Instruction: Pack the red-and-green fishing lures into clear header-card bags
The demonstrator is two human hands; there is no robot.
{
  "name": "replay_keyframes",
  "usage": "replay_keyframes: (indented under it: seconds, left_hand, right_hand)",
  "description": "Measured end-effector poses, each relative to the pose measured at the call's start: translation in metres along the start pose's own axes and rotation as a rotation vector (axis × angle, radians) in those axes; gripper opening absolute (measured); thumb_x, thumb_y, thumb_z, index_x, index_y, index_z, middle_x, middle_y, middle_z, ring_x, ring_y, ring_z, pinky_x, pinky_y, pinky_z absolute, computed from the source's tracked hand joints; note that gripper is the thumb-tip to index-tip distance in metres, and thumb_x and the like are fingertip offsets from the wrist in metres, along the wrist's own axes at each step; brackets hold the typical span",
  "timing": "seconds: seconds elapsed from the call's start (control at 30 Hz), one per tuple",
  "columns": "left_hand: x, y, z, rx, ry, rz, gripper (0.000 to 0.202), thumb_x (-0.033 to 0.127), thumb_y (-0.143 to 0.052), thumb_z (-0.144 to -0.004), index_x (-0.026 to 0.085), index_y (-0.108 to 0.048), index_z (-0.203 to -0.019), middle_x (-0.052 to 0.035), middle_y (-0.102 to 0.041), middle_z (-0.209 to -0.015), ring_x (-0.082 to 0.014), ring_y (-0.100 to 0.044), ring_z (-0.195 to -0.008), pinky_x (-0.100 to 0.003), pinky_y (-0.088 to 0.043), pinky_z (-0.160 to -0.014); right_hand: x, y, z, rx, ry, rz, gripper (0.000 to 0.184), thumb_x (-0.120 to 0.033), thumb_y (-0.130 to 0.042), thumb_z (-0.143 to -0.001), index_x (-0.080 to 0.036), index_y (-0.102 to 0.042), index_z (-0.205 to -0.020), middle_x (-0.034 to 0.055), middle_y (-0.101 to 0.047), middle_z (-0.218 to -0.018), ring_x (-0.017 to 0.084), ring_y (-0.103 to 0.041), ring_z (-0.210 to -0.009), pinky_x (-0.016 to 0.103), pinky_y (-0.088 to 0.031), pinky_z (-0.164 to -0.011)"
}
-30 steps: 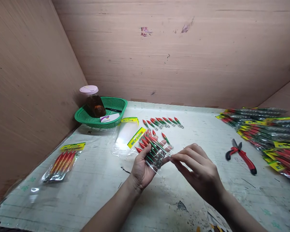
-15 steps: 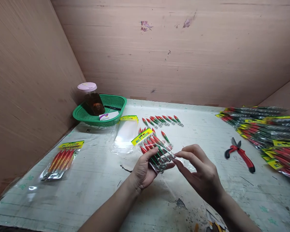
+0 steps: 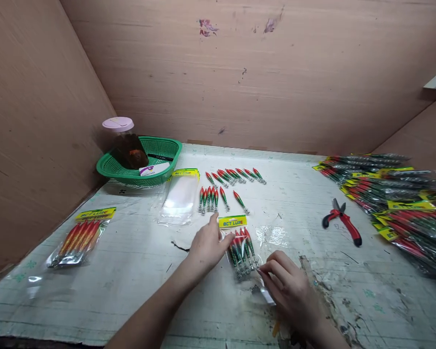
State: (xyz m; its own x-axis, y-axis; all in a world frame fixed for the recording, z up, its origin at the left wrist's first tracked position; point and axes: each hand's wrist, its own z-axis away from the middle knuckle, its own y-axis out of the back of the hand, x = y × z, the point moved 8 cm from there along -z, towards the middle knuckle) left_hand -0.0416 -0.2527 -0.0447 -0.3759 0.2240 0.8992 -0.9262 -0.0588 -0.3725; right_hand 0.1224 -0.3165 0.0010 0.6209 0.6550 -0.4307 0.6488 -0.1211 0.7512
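Observation:
A clear plastic bag of fishing lures (image 3: 244, 252) with a yellow "BCT LURE" header lies on the table in front of me. Several red-and-green lures with metal hooks show inside it. My left hand (image 3: 209, 245) is open at the bag's left side, its thumb near the bag's upper left edge. Its forefinger reaches to the lower end of a row of loose lures (image 3: 209, 198). At the bag's lower right edge, my right hand (image 3: 290, 286) is closed in a pinch on the plastic.
Beyond lie more loose lures (image 3: 236, 175) and a stack of bags (image 3: 178, 198). A green basket (image 3: 138, 182) holding a pink-lidded jar (image 3: 129, 145) stands back left. Another lure pack (image 3: 82, 237) lies left. Red-handled pliers (image 3: 343, 222) and piled packs (image 3: 403, 203) are right.
The bag of lures has come down from my hands onto the table. My left hand has let go of it and moved toward the loose lures. My right hand has moved lower.

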Motion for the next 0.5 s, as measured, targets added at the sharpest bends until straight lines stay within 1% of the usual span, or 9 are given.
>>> replay_keyframes:
  seconds: [0.03,0.07,0.1,0.13,0.2,0.23,0.27,0.37,0.5]
  left_hand:
    - [0.009,0.001,0.004,0.043,-0.121,-0.183,0.042,0.019,-0.08,-0.059,0.02,-0.068,-0.099,-0.0114,-0.068,-0.102,-0.0342,-0.04,-0.129,-0.044,-0.028,-0.108]
    - [0.016,-0.003,0.01,0.038,-0.231,-0.387,0.048,0.023,-0.079,-0.06,0.02,-0.066,-0.106,-0.013,-0.064,-0.115,-0.035,-0.032,-0.134,-0.046,-0.018,-0.111]
    - [0.017,-0.015,0.016,-0.038,-0.308,-0.588,0.057,0.027,-0.079,-0.06,0.021,-0.062,-0.114,-0.0143,-0.057,-0.128,-0.0361,-0.026,-0.137,-0.049,-0.011,-0.113]
    - [0.011,-0.029,0.022,-0.173,-0.35,-0.757,0.068,0.03,-0.08,-0.059,0.02,-0.057,-0.122,-0.0156,-0.048,-0.138,-0.0373,-0.02,-0.139,-0.052,-0.007,-0.113]
    - [-0.012,-0.052,0.034,-0.468,-0.361,-1.091,0.086,0.034,-0.079,-0.059,0.018,-0.043,-0.135,-0.0162,-0.028,-0.15,-0.0379,-0.012,-0.14,-0.056,-0.006,-0.112]
    - [-0.024,-0.057,0.038,-0.567,-0.352,-1.253,0.09,0.035,-0.077,-0.062,0.017,-0.036,-0.14,-0.0156,-0.02,-0.152,-0.0371,-0.009,-0.141,-0.057,-0.008,-0.112]
    - [-0.032,-0.057,0.04,-0.62,-0.347,-1.395,0.089,0.035,-0.074,-0.067,0.017,-0.03,-0.142,-0.0148,-0.015,-0.154,-0.0358,-0.006,-0.141,-0.057,-0.01,-0.112]
    - [-0.036,-0.051,0.038,-0.618,-0.405,-1.599,0.078,0.035,-0.061,-0.08,0.017,-0.021,-0.145,-0.0139,-0.011,-0.154,-0.0312,-0.004,-0.141,-0.053,-0.017,-0.113]
    - [-0.029,-0.045,0.042,-0.686,-0.507,-1.607,0.084,0.047,-0.06,-0.079,0.013,-0.022,-0.145,-0.0175,-0.01,-0.154,-0.0326,-0.004,-0.141,-0.052,-0.018,-0.113]
  right_hand:
    - [0.002,-0.002,0.005,-0.014,-0.009,0.022,0.015,-0.008,-0.048,-0.086,-0.019,-0.05,-0.077,0.0012,-0.05,-0.071,0.012,-0.05,-0.064,0.023,-0.042,-0.056]
    - [0.004,-0.004,0.008,-0.028,-0.014,0.043,0.014,-0.009,-0.047,-0.086,-0.019,-0.05,-0.077,0.0014,-0.05,-0.072,0.012,-0.05,-0.064,0.023,-0.043,-0.056]
    - [0.005,-0.006,0.011,-0.04,-0.015,0.06,0.013,-0.009,-0.046,-0.087,-0.019,-0.05,-0.079,0.0018,-0.051,-0.074,0.013,-0.05,-0.065,0.023,-0.043,-0.057]
    - [0.005,-0.007,0.012,-0.051,-0.008,0.076,0.011,-0.011,-0.046,-0.087,-0.019,-0.051,-0.082,0.0024,-0.052,-0.076,0.013,-0.051,-0.067,0.023,-0.043,-0.058]
    - [0.005,-0.009,0.013,-0.067,0.034,0.125,0.011,-0.012,-0.045,-0.088,-0.018,-0.054,-0.086,0.0033,-0.052,-0.078,0.013,-0.049,-0.069,0.024,-0.042,-0.06]
    - [0.004,-0.009,0.012,-0.068,0.062,0.153,0.013,-0.012,-0.044,-0.088,-0.017,-0.054,-0.084,0.0034,-0.051,-0.077,0.013,-0.048,-0.068,0.024,-0.04,-0.059]
    - [0.002,-0.01,0.011,-0.063,0.093,0.18,0.016,-0.011,-0.043,-0.089,-0.017,-0.055,-0.08,0.0033,-0.05,-0.075,0.013,-0.045,-0.067,0.024,-0.038,-0.059]
    - [-0.003,-0.011,0.009,-0.04,0.17,0.214,0.027,-0.01,-0.039,-0.09,-0.017,-0.051,-0.067,0.0036,-0.049,-0.072,0.014,-0.04,-0.066,0.025,-0.034,-0.058]
    - [-0.007,-0.017,0.005,-0.051,0.219,0.219,0.024,-0.012,-0.042,-0.09,-0.017,-0.053,-0.068,0.0053,-0.052,-0.074,0.015,-0.04,-0.069,0.027,-0.034,-0.06]
